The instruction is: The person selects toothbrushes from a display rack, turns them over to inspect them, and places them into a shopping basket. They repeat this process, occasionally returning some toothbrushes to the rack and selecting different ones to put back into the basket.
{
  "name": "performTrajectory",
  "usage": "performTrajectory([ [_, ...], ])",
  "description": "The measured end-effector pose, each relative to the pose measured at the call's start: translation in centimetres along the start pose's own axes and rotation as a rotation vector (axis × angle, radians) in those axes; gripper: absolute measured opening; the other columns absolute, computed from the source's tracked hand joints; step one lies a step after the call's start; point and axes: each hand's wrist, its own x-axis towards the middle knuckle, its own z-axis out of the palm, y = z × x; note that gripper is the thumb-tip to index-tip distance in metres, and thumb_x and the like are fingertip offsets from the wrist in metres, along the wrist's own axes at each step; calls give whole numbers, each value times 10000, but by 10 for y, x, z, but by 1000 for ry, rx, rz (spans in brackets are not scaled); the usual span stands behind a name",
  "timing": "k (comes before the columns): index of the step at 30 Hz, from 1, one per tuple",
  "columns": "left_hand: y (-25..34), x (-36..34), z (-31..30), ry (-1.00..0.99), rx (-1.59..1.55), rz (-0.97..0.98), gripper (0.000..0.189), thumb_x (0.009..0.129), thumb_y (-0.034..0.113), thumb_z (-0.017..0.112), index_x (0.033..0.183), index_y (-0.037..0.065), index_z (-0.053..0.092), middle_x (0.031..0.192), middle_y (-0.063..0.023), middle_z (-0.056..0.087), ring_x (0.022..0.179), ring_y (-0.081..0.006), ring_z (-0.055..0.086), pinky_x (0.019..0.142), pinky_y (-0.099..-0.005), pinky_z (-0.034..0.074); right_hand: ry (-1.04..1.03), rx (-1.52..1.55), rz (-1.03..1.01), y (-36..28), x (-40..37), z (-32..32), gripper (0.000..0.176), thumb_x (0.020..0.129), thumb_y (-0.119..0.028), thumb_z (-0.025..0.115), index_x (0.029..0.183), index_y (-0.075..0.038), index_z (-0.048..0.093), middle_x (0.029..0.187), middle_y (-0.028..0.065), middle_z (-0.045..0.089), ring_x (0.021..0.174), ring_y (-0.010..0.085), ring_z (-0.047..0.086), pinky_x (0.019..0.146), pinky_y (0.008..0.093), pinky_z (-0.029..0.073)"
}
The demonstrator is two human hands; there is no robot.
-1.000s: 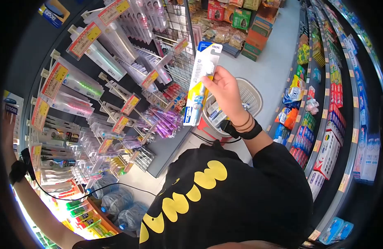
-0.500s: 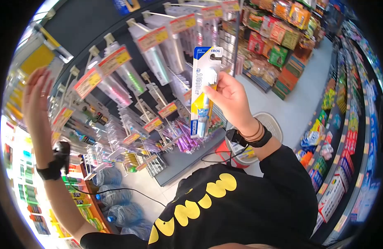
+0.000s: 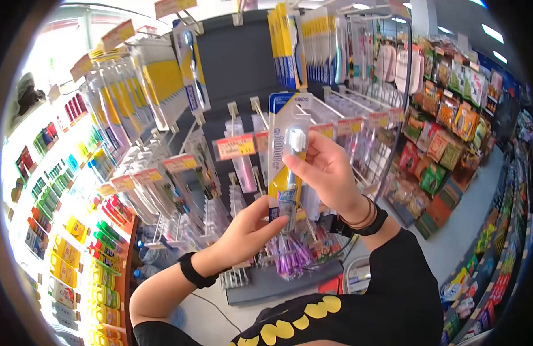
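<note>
A packaged toothbrush (image 3: 278,135) stands upright in front of me, its white bristle head and blue-white handle showing through the clear blister on a blue, white and yellow card. My right hand (image 3: 331,173) pinches the right edge of the pack, thumb across the front and fingers behind. At the bottom of the card, my left hand (image 3: 246,233) also grips it, thumb in front and the other fingers partly hidden behind. Both wrists wear black bands.
Pegs with hanging toothbrush packs (image 3: 318,49) and price tags (image 3: 235,147) fill the rack ahead. Purple packs (image 3: 289,256) hang low, above a grey base shelf (image 3: 284,285). Bottles line a bright shelf (image 3: 64,259) at left; snack packs (image 3: 445,150) hang at right.
My left hand has come from the far left to the bottom of the toothbrush pack and taken hold. The view has tilted up towards the upper rack. My right hand still holds the pack.
</note>
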Motion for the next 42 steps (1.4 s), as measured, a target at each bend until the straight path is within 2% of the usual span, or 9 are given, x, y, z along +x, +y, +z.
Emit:
performTrajectory([
  [6, 12, 12, -11, 104, -69, 108, 246, 922, 165, 536, 1104, 2, 512, 880, 36, 556, 784, -10, 489, 674, -195, 421, -90, 14, 22, -4, 57, 7, 210, 876, -73, 575, 1068, 3, 533, 961, 24, 600, 873, 74, 568, 773, 228, 459],
  [8, 18, 21, -19, 125, -164, 106, 252, 936, 164, 496, 1139, 16, 502, 1007, -2, 580, 921, -81, 559, 801, -268, 488, -70, 24, -40, 2, 75, 8, 233, 879, -140, 592, 1040, 12, 520, 923, 41, 620, 812, 71, 588, 702, 224, 481],
  [10, 25, 30, -24, 129, -138, 170, 252, 941, 178, 480, 1139, 25, 504, 1001, -11, 582, 892, -89, 578, 734, -276, 520, -62, 39, -21, 1, 87, 7, 262, 882, -153, 589, 1064, 13, 499, 917, 64, 625, 815, 87, 599, 700, 234, 488],
  [12, 38, 36, -24, 253, -211, 186, 245, 918, 219, 539, 1069, 26, 548, 853, 48, 564, 727, 0, 479, 628, -173, 395, -76, 32, 16, 3, 95, 4, 310, 894, -159, 573, 1144, -3, 475, 929, 54, 621, 849, 85, 591, 742, 225, 473],
  [16, 46, 51, -37, 251, -169, 174, 245, 906, 291, 544, 1010, 71, 572, 738, 74, 527, 636, 19, 437, 480, -180, 323, -56, -26, 46, 5, 109, 7, 316, 889, -169, 579, 1136, 2, 480, 887, 59, 629, 836, 84, 590, 731, 219, 468],
  [18, 50, 59, -37, 252, -191, 150, 252, 906, 248, 544, 1057, 47, 531, 820, 22, 561, 692, -17, 501, 511, -195, 405, -26, -116, -10, 7, 123, 2, 301, 883, -175, 586, 1107, 6, 501, 882, 57, 629, 807, 75, 582, 714, 206, 455],
  [21, 59, 64, -33, 367, -232, 254, 360, 902, 124, 518, 1206, 10, 362, 1089, -100, 540, 918, -141, 581, 723, -280, 522, 17, -175, -134, 14, 153, -5, 299, 875, -179, 592, 1053, 38, 490, 890, 94, 638, 763, 106, 602, 653, 224, 469],
  [32, 23, 23, -41, 323, -310, 229, 413, 875, 35, 499, 1257, 35, 341, 1145, -105, 502, 895, -170, 578, 757, -277, 488, 120, -347, -196, 27, 188, -11, 380, 876, -212, 567, 1137, 50, 479, 863, 107, 633, 728, 144, 604, 626, 244, 471],
  [42, -14, -55, -33, 248, -320, 107, 334, 856, 45, 510, 1173, 27, 406, 1093, -103, 514, 869, -168, 578, 799, -318, 478, 108, -335, -297, 50, 195, -19, 333, 879, -189, 562, 1102, 49, 493, 881, 111, 649, 751, 116, 604, 633, 242, 468],
])
